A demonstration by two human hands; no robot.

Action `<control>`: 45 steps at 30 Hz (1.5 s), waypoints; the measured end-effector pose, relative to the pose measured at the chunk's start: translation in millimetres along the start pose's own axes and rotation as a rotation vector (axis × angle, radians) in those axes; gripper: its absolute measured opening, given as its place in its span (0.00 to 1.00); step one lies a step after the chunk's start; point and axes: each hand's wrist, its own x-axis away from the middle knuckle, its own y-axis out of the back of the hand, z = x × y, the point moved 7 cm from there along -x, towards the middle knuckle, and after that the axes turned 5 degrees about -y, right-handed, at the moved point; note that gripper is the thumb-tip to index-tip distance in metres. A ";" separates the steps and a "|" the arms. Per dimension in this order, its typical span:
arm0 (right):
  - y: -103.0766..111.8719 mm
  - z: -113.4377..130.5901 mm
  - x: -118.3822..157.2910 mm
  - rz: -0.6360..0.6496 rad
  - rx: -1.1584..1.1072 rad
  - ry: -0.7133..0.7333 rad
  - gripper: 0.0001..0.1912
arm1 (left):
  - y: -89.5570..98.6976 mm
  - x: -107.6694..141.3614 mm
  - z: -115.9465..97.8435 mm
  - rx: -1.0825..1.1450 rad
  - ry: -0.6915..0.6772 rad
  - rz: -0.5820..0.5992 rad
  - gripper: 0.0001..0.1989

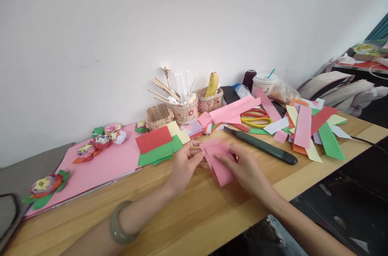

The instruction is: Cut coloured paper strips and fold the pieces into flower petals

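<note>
Above the light-brown wooden table, the left hand and the right hand pinch rectangular pink paper pieces at their opposite edges. These pieces seem already cut; they overlap, look flat and show no clear fold, so any folding seems not yet done. Leftward, round multicoloured paper flowers look finished.

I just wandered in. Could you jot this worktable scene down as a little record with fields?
Left hand: pinches the left side of the pink paper pieces; bangle on that arm
Right hand: holds the right side of the same pieces
Right of hands: dark green utility knife on the wooden table
Left of hands: red paper lying over green paper
Far left: paper flowers on a large pink sheet
Right side: heap of coloured paper strips
Near the wall: three small baskets, one holding a banana
</note>
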 end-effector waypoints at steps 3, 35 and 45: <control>2.2 4.2 -1.7 -0.013 -0.005 0.036 0.21 | -1.1 1.0 -0.9 -0.002 0.020 0.005 0.21; 1.4 11.9 10.2 0.087 -0.331 -0.108 0.22 | -3.2 8.7 -2.6 -0.070 0.006 0.019 0.18; 0.0 9.0 11.1 0.114 -0.348 -0.131 0.24 | -3.0 9.8 -8.1 -0.096 -0.020 0.001 0.16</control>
